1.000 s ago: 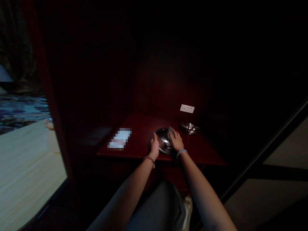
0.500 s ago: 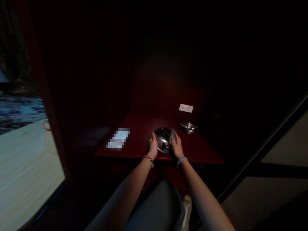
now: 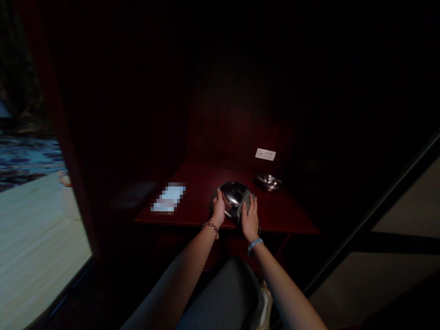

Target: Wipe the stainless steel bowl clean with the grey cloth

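Observation:
A shiny metal bowl (image 3: 231, 191), its rounded outside facing up, is near the front edge of the dark red shelf (image 3: 199, 176). My left hand (image 3: 219, 210) grips its left side, the thumb on the curved metal and the other fingers largely out of sight. Against the bowl's right side my right hand (image 3: 250, 223) presses a grey cloth (image 3: 245, 200), its fingers laid over the fabric. A second metal bowl (image 3: 270, 182) rests farther back on the right, hollow side up, touched by neither hand.
On the shelf's left is a pale, blurred-out flat item (image 3: 168, 198). A white socket plate (image 3: 265, 154) is on the back wall. Dark panels flank the shelf. A light wood-grain surface (image 3: 37, 238) extends at the far left, with a pale container (image 3: 71, 199) on it.
My right hand has slid down and slightly left, nearer to me, over the bowl's right side with the cloth. The left hand keeps its hold, and the bowl has barely moved.

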`<state>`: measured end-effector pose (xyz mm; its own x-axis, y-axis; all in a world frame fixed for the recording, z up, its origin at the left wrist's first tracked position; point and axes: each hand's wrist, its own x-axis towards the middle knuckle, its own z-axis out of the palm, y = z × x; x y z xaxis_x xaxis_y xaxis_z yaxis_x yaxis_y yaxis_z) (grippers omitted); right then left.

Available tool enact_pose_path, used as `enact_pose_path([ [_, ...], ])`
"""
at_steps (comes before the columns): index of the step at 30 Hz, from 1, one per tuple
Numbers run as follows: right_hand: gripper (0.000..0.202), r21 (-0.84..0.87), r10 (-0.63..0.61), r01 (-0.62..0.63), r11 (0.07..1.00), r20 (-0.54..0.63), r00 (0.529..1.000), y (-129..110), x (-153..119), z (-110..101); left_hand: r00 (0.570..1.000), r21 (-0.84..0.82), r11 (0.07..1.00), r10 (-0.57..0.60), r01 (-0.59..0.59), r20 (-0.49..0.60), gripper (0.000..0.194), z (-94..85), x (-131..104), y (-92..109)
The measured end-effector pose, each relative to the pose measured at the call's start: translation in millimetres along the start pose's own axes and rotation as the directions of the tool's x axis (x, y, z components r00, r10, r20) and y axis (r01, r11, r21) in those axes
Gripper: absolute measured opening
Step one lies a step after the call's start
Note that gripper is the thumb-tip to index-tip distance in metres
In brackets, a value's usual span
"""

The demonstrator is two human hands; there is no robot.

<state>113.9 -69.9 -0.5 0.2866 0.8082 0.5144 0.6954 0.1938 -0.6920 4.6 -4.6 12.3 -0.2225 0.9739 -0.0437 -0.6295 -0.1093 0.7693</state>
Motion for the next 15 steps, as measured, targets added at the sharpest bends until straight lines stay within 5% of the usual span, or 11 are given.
enact_pose_path([
  [8,0.06,-0.202,-0.2,0.204,0.958,0.041,0.979,-15.9,-23.6,-1.3,0.999,0.023,0.999,0.025,-0.026,0.038,0.062,-1.3,0.2,-1.2],
  [15,0.052,-0.285,-0.384,0.435,0.854,0.216,0.897,-37.6,-12.5,-11.0,0.996,0.113,0.991,0.061,-0.067,0.062,0.063,-6.1,-6.9,4.8],
])
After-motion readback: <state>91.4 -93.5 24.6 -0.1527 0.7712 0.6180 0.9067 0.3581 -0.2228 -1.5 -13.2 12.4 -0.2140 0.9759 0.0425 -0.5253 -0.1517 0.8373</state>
